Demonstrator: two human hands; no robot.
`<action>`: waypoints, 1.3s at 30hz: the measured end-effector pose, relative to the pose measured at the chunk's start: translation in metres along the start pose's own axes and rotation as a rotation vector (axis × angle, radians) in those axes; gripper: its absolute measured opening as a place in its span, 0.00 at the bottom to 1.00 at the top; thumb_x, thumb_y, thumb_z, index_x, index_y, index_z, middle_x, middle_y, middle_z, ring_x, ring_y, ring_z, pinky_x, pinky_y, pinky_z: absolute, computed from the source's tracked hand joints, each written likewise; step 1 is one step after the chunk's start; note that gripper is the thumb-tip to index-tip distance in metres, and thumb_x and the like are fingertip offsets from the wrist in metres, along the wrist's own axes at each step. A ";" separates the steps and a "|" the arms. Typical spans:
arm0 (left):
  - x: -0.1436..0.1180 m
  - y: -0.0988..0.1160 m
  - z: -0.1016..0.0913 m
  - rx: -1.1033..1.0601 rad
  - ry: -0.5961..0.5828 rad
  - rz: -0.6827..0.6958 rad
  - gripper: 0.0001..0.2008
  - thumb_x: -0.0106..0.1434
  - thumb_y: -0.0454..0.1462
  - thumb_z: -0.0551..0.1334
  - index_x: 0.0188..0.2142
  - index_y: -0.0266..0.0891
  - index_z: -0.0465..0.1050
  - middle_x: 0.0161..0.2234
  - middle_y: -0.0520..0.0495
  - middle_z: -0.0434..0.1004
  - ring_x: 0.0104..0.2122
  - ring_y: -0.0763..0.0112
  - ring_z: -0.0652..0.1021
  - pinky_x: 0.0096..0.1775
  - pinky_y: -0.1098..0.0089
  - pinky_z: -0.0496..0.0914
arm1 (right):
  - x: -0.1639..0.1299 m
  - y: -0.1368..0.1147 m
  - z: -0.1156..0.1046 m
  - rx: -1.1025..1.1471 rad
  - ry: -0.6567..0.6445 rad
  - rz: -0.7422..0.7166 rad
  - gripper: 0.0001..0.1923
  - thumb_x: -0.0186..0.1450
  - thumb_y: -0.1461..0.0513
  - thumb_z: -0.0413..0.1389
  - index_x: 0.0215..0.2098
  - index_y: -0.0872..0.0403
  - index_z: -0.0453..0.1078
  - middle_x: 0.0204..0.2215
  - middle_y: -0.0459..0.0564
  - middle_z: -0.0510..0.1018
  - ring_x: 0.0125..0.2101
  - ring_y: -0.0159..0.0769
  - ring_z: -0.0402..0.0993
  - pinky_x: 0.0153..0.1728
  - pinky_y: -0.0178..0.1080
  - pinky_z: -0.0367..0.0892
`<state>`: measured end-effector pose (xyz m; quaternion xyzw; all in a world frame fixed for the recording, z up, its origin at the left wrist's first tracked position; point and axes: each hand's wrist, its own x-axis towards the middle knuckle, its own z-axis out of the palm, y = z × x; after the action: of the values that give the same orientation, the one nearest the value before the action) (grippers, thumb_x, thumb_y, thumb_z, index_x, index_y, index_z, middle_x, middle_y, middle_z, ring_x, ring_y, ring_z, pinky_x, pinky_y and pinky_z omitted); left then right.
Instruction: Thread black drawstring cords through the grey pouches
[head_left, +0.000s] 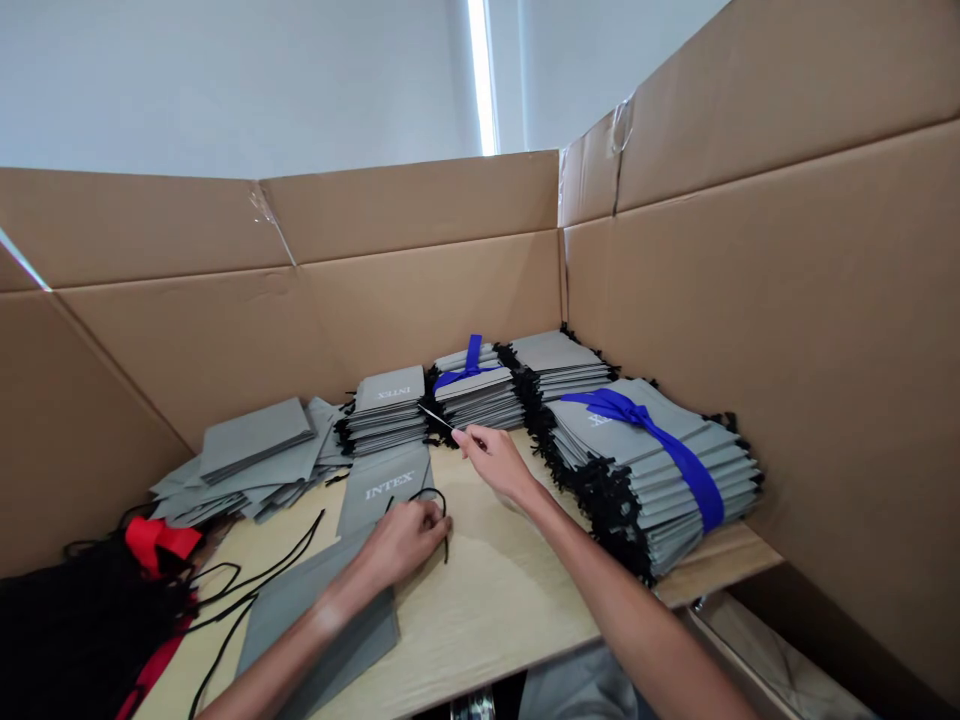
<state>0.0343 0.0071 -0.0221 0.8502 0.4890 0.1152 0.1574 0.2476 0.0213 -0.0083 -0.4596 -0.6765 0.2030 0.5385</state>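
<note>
My left hand (409, 540) is closed over a grey pouch, its fingers pinching a black cord (444, 498) that loops out past the fingertips. Under and beyond it lies the grey pouch (388, 482) printed INTEX. Another grey pouch (322, 620) sits beneath my left forearm. My right hand (491, 458) is closed around a thin pointed metal tool (436, 416), whose tip points left toward a stack of grey pouches (388, 392). The grip hides most of its handle, so its exact kind is unclear.
Blue bands tie a large bundle of grey pouches (637, 430) at right and a smaller bundle (472, 385) behind. Another pouch stack (559, 355) stands in the back corner. Loose grey pouches (255, 440) and a heap of black cords (82, 620) lie left. Cardboard walls (420, 290) enclose the table (480, 600).
</note>
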 end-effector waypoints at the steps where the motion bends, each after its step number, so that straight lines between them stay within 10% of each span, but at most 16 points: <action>1: 0.003 0.002 -0.001 -0.080 0.010 -0.007 0.17 0.71 0.45 0.58 0.27 0.42 0.75 0.24 0.49 0.78 0.28 0.61 0.77 0.32 0.67 0.62 | 0.000 0.000 -0.001 -0.014 0.002 -0.005 0.23 0.77 0.48 0.50 0.30 0.51 0.70 0.25 0.42 0.71 0.29 0.34 0.66 0.33 0.34 0.57; 7: 0.001 -0.004 -0.015 -0.250 -0.104 0.368 0.14 0.74 0.46 0.59 0.45 0.43 0.81 0.44 0.42 0.84 0.43 0.58 0.80 0.45 0.64 0.72 | 0.000 0.000 -0.004 -0.065 0.048 0.010 0.18 0.79 0.53 0.47 0.52 0.50 0.77 0.34 0.45 0.82 0.32 0.37 0.74 0.37 0.35 0.62; 15: 0.006 0.001 -0.009 -0.078 -0.225 0.555 0.07 0.74 0.39 0.58 0.39 0.44 0.74 0.42 0.43 0.78 0.45 0.59 0.76 0.49 0.64 0.71 | -0.002 -0.002 -0.001 -0.093 -0.004 -0.004 0.12 0.77 0.57 0.51 0.40 0.50 0.73 0.33 0.44 0.81 0.33 0.36 0.75 0.37 0.34 0.60; 24: 0.020 -0.029 -0.025 -0.672 0.346 0.067 0.28 0.61 0.64 0.67 0.40 0.42 0.73 0.31 0.51 0.76 0.30 0.64 0.76 0.34 0.67 0.72 | -0.011 -0.006 0.003 -0.236 -0.147 0.004 0.12 0.80 0.54 0.52 0.44 0.48 0.75 0.30 0.43 0.79 0.31 0.36 0.73 0.33 0.34 0.54; 39: 0.015 -0.029 -0.022 -0.804 0.501 -0.022 0.36 0.52 0.70 0.71 0.37 0.40 0.80 0.32 0.44 0.84 0.31 0.59 0.83 0.38 0.62 0.80 | -0.018 -0.003 0.022 -0.336 -0.259 -0.039 0.12 0.81 0.56 0.52 0.43 0.49 0.75 0.34 0.47 0.82 0.35 0.39 0.76 0.34 0.35 0.53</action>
<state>0.0106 0.0371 -0.0125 0.6624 0.4375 0.4955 0.3525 0.2266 0.0101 -0.0232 -0.4998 -0.7732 0.1344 0.3666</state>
